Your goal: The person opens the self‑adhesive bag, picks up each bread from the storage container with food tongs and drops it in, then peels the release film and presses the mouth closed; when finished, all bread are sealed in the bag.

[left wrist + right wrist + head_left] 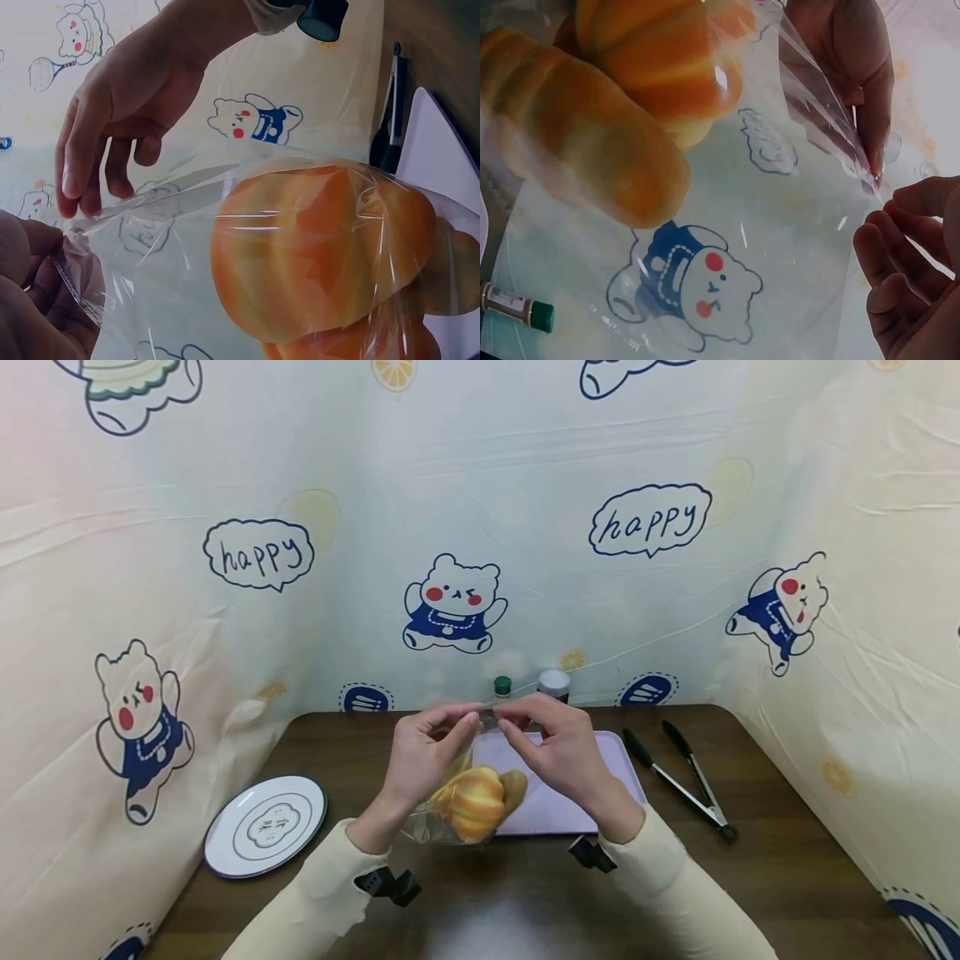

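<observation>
A clear plastic bag hangs from both hands above the table, its top edge pinched between thumbs and fingers. Inside it are an orange, ridged bread piece and a browner, longer roll. My left hand pinches the bag's edge at its left; in the left wrist view this hand is at the lower left. My right hand holds the edge close to the left one, thumb against fingertips; the right wrist view shows it at the right. The fingertips of the two hands are a short distance apart.
Behind the bag lies a lilac tray on the dark table. A white plate is at the left, black-tipped tongs at the right. A green-capped bottle and a white-lidded jar stand at the back.
</observation>
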The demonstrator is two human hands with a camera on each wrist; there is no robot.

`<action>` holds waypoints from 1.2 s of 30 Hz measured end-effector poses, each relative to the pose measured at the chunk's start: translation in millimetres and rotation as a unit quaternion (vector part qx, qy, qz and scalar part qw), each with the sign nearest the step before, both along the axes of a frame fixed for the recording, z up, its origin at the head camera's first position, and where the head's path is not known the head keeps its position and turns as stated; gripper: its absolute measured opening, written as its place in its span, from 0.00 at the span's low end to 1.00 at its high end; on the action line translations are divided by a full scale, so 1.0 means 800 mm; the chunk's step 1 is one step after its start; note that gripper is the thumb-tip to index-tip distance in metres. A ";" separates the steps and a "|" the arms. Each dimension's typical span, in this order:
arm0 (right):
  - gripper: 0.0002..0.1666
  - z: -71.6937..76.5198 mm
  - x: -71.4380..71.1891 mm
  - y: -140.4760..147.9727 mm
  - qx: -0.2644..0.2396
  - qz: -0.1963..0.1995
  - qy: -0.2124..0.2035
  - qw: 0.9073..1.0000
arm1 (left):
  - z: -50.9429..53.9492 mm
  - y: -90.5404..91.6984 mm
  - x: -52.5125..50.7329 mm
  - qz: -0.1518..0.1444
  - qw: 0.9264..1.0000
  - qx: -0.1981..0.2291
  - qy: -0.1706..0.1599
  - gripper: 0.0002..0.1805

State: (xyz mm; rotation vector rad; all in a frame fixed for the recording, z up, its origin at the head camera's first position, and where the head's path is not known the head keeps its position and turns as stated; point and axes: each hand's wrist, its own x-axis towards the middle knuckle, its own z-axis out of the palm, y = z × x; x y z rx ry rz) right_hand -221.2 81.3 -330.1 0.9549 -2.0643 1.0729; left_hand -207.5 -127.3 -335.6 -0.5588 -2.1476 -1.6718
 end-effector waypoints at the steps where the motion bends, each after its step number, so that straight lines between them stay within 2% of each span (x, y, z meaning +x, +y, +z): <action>1: 0.12 0.001 0.000 -0.002 -0.002 0.003 0.004 1.000 | 0.000 0.000 0.001 -0.003 1.000 -0.002 0.008 0.12; 6: 0.16 0.004 0.000 -0.011 -0.009 0.007 0.025 1.000 | 0.002 0.003 0.003 -0.008 0.999 -0.017 0.046 0.12; 12: 0.15 0.007 0.001 -0.013 -0.009 -0.006 0.042 0.999 | 0.005 0.006 0.006 -0.008 0.996 -0.043 0.072 0.12; 21: 0.12 0.009 -0.001 -0.009 0.002 -0.025 0.061 0.998 | 0.004 0.008 0.010 -0.003 0.992 -0.094 0.085 0.12; 30: 0.08 0.014 -0.001 -0.005 0.012 -0.016 0.067 0.998 | 0.006 0.008 0.011 0.008 0.985 -0.125 0.122 0.11; 36: 0.05 0.017 -0.001 -0.003 0.046 -0.029 0.088 0.995 | 0.007 0.010 0.011 0.014 0.979 -0.141 0.145 0.10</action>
